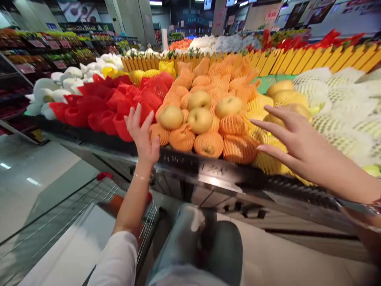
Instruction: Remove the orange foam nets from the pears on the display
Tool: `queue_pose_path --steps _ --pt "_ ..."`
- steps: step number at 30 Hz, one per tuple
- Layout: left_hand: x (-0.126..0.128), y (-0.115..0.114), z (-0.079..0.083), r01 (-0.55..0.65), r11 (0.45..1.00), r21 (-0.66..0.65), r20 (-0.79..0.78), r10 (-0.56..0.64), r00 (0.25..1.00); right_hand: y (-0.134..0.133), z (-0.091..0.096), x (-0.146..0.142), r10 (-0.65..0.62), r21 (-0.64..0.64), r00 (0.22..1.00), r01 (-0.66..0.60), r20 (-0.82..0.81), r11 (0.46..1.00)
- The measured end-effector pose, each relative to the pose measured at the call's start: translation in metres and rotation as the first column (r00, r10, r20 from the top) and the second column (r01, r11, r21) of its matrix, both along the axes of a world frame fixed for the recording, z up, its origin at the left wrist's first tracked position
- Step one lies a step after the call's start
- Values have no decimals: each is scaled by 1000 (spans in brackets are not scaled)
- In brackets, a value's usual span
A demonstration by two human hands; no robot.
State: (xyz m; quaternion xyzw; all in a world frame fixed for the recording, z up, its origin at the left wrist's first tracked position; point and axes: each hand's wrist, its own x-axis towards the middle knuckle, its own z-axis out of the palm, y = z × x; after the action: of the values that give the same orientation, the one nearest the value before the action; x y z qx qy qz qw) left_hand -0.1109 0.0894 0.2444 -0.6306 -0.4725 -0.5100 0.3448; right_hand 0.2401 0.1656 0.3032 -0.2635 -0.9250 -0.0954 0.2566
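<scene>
- My left hand (144,137) had its grip apart and empty, just left of the bare pears (200,120).
- My right hand (297,139) was spread too, holding nothing, right of those pears, with yellow-netted fruit (268,163) nearest; contact I couldn't tell.
- Beneath the pears lay orange-netted fruit (208,143); I judged that a careless nudge could roll one off.
- Left of the pears, red-netted fruit (113,103) might have snagged a sweeping hand.

a hanging sign (208,4) shows "4"; the pink sign (271,14) is illegible.
</scene>
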Motion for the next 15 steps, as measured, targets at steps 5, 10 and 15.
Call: queue_pose_path --steps 5,10,15 --pt "-56 -89 -22 -55 964 -259 90 81 993 -113 -67 30 -38 -205 984 2 -173 979" --pt "-127 -193 -77 -289 568 -770 4 457 890 -159 -153 5 46 -433 950 -183 -308 883" --pt "-108 -278 -171 -241 140 -961 -151 463 874 -174 -222 -23 26 -702 946 -258 -324 664"
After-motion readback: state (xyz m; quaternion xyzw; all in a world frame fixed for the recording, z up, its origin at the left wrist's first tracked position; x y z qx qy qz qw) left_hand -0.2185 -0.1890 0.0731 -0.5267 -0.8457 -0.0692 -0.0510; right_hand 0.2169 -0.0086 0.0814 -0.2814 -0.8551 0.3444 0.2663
